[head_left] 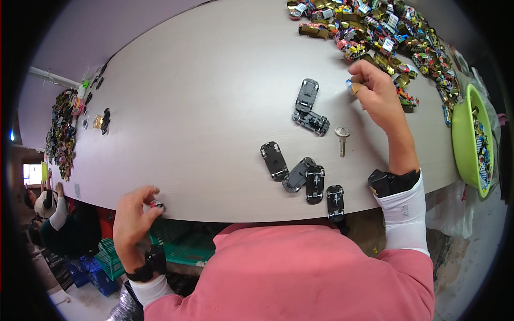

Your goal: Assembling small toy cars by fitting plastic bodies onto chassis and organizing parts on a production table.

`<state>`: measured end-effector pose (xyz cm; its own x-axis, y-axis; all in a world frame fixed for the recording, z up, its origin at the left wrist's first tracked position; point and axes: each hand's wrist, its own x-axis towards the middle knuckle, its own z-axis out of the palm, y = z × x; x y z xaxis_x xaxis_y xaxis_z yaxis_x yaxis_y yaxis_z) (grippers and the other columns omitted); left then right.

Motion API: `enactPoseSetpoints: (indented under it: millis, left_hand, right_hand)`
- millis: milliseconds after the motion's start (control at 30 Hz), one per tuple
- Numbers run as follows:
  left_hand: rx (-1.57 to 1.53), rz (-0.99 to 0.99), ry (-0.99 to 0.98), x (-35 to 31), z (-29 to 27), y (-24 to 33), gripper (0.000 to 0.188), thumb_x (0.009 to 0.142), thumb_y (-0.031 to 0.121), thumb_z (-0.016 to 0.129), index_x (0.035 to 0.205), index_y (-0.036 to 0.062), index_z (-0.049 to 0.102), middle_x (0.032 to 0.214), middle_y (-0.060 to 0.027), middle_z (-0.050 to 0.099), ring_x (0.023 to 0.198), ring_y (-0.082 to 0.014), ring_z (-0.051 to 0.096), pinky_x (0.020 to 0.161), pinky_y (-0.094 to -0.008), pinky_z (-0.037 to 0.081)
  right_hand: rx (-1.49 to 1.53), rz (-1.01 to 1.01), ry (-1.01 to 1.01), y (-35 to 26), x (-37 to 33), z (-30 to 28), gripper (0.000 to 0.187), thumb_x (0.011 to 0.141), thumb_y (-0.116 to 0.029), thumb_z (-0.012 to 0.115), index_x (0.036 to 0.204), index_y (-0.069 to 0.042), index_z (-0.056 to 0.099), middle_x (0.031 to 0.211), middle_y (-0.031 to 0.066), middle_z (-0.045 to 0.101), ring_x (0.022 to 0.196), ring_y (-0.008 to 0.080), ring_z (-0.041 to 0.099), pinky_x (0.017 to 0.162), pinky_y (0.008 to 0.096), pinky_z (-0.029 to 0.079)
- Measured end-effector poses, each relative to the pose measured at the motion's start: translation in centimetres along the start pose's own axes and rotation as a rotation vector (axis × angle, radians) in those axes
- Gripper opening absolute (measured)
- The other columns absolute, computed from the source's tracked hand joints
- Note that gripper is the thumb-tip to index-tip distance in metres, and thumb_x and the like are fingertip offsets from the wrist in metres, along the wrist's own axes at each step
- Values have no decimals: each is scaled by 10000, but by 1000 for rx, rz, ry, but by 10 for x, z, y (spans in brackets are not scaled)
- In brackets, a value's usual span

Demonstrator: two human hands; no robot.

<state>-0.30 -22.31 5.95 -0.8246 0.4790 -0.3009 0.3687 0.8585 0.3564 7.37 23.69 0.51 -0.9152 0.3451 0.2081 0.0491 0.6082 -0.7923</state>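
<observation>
My left hand (133, 216) is at the front left edge of the table, its fingers closed on a small red and silver piece mostly hidden by them. Toward the far right, my right hand (376, 90) pinches a small toy car body (350, 84), of which a blue and gold end shows. It is close to a big heap of printed metal toy car bodies (383, 29). Between the hands lie several toy car chassis, among them a grey one (307, 95) and a black one (274, 161). A key-shaped metal piece (342, 140) lies flat near my right forearm.
A lime green basin (461, 144) of more car bodies stands at the right table edge. Another heap (61, 134) lies at the far left, near a person in a dark top (69, 224). Green plastic crates (182, 249) stand below the front edge.
</observation>
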Motion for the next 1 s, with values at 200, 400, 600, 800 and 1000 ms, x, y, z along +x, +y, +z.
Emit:
enactPoseSetpoints:
  millis: [200,400,600,800,1000]
  left_hand:
    - [-213,453,62,98,14,100,255,741,153,644,940,-4,609,775,-121,626,704,-237,599,649,-322,471]
    - [-133,604,96,177,70,204,263,755,166,650,942,-13,604,854,-158,643,763,-293,624,677,-371,485]
    - [1,624,292,196,89,209,306,704,105,665,980,-10,600,832,-168,629,765,-336,611,707,-378,489]
    - [-992,280,-131,189,76,187,261,752,-11,643,1003,8,572,747,-48,593,610,-107,601,520,-225,487]
    - [-1209,212,-306,175,72,174,330,760,3,650,1071,-13,541,790,-50,611,637,-107,602,515,-218,476]
  right_hand:
    - [969,312,-84,4,-2,5,143,799,7,557,933,-31,525,734,16,540,503,68,501,410,211,408]
    - [7,205,74,14,1,0,136,802,-64,582,924,-20,544,668,48,547,506,127,520,461,280,414]
    - [-463,26,221,3,-4,-3,163,747,-53,536,896,-29,598,724,185,615,725,375,602,677,444,462]
    - [-508,-1,97,-20,-9,18,157,788,-182,603,833,-32,605,665,168,601,637,368,593,603,452,465]
    - [-686,-59,23,-22,-4,22,122,740,-141,602,813,-45,616,768,158,594,742,344,599,644,461,472]
